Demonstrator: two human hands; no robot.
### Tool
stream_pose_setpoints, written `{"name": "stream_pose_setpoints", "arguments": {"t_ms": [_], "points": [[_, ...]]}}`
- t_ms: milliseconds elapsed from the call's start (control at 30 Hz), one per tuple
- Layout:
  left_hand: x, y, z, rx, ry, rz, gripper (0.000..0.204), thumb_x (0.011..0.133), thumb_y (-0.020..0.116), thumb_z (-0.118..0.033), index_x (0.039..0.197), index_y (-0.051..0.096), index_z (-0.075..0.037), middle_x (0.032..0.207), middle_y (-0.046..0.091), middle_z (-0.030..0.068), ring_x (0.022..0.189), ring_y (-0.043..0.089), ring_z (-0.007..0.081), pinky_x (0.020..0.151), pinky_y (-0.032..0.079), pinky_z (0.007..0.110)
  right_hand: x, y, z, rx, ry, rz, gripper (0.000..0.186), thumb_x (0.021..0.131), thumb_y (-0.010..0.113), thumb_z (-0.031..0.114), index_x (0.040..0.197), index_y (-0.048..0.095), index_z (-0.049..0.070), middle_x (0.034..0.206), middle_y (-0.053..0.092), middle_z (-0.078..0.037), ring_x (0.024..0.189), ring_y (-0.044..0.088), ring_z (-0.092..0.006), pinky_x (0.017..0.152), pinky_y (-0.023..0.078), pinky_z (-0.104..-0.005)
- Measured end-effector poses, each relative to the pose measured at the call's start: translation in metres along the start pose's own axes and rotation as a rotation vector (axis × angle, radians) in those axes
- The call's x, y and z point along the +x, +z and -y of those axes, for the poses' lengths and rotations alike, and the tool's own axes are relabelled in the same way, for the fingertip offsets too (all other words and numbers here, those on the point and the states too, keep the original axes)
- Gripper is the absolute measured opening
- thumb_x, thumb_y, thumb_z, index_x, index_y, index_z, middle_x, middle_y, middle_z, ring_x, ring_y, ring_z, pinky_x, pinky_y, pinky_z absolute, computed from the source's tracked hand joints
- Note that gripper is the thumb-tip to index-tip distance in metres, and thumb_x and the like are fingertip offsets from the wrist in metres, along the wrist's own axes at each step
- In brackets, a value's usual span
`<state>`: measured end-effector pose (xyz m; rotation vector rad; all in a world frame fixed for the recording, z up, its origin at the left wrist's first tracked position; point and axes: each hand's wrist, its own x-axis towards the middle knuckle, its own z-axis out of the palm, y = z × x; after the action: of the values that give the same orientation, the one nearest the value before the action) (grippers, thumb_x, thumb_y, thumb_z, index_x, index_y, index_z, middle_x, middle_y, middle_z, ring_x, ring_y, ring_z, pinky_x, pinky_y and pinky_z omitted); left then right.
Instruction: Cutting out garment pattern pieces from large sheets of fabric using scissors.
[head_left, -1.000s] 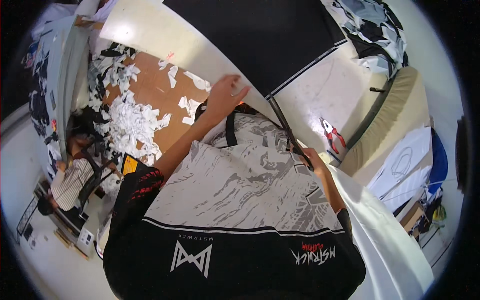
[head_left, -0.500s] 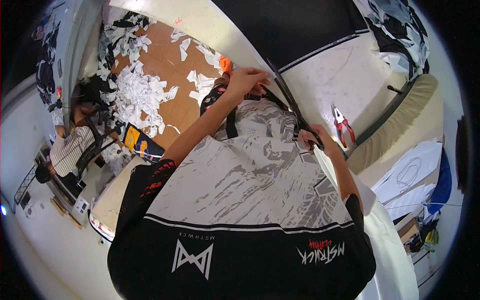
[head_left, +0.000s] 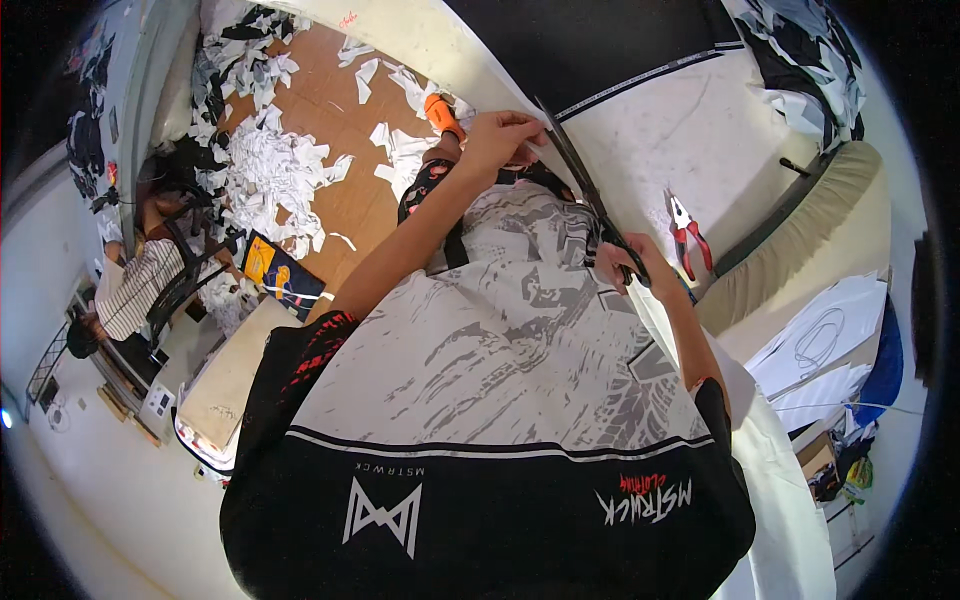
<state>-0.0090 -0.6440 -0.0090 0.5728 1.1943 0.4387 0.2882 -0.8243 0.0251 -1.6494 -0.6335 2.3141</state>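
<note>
My right hand (head_left: pixel 645 268) is closed on the handles of a pair of long black scissors (head_left: pixel 574 158), whose blades point up and left along the table's near edge. Close to the scissor tips, my left hand (head_left: pixel 500 142) is pinched; what lies between its fingers is too small to make out. Black fabric (head_left: pixel 610 45) with a narrow striped band is spread on the white table (head_left: pixel 650 130) just beyond the tips. Pliers (head_left: pixel 688 238) with red handles lie on the table, right of the scissors.
Piled fabric (head_left: pixel 810 60) fills the table's far right, beside a beige padded edge (head_left: pixel 810 240). White scraps (head_left: pixel 275 180) litter the brown floor at left. A person in a striped shirt (head_left: pixel 135 288) sits at far left. White sheets (head_left: pixel 815 340) lie at right.
Both hands have shifted slightly up and away from my body, the scissors with them. The left hand is now closer to the scissor tips. The pliers have stayed in place.
</note>
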Motion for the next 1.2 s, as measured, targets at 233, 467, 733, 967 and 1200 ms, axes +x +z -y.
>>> {"name": "stream_pose_setpoints", "arguments": {"t_ms": [233, 467, 733, 967, 1200], "points": [[-0.003, -0.006, 0.001, 0.062, -0.012, 0.034, 0.018, 0.101, 0.074, -0.018, 0.109, 0.075, -0.002, 0.09, 0.076, 0.0072, 0.064, 0.067, 0.0111, 0.063, 0.06, 0.027, 0.005, 0.0, 0.002, 0.003, -0.094, -0.015, 0.039, 0.103, 0.076, 0.036, 0.079, 0.064, 0.008, 0.065, 0.059, 0.001, 0.055, 0.055, -0.0068, 0.05, 0.04, -0.0267], [-0.002, -0.006, 0.004, 0.094, -0.003, 0.043, 0.018, 0.101, 0.073, -0.019, 0.108, 0.075, -0.002, 0.09, 0.077, 0.0069, 0.066, 0.068, 0.0114, 0.064, 0.06, 0.026, 0.018, -0.005, -0.017, -0.103, -0.094, -0.058, 0.037, 0.106, 0.071, 0.032, 0.078, 0.062, 0.008, 0.065, 0.059, 0.001, 0.057, 0.058, -0.0084, 0.052, 0.043, -0.0273], [-0.002, -0.006, 0.007, 0.03, -0.003, 0.044, 0.019, 0.099, 0.076, -0.019, 0.105, 0.076, -0.001, 0.089, 0.078, 0.0076, 0.066, 0.07, 0.0113, 0.063, 0.058, 0.024, 0.01, 0.024, 0.018, -0.12, -0.085, -0.131, 0.041, 0.108, 0.067, 0.03, 0.075, 0.059, 0.007, 0.058, 0.058, -0.003, 0.041, 0.054, -0.0136, 0.041, 0.039, -0.031], [-0.002, -0.009, 0.009, 0.055, 0.002, 0.054, 0.021, 0.099, 0.075, -0.022, 0.108, 0.078, -0.003, 0.09, 0.076, 0.0056, 0.07, 0.069, 0.0123, 0.068, 0.06, 0.027, 0.017, 0.02, 0.011, -0.086, -0.007, -0.123, 0.041, 0.095, 0.085, 0.038, 0.078, 0.066, 0.006, 0.06, 0.057, 0.002, 0.05, 0.051, -0.0057, 0.047, 0.035, -0.0265], [-0.004, -0.008, 0.01, 0.075, 0.01, 0.052, 0.021, 0.099, 0.076, -0.023, 0.107, 0.078, -0.003, 0.091, 0.076, 0.0056, 0.071, 0.07, 0.0125, 0.067, 0.059, 0.027, 0.011, 0.031, 0.021, 0.092, -0.049, -0.089, 0.034, 0.096, 0.086, 0.028, 0.081, 0.069, 0.002, 0.061, 0.06, 0.002, 0.047, 0.049, -0.005, 0.044, 0.033, -0.0266]]}}
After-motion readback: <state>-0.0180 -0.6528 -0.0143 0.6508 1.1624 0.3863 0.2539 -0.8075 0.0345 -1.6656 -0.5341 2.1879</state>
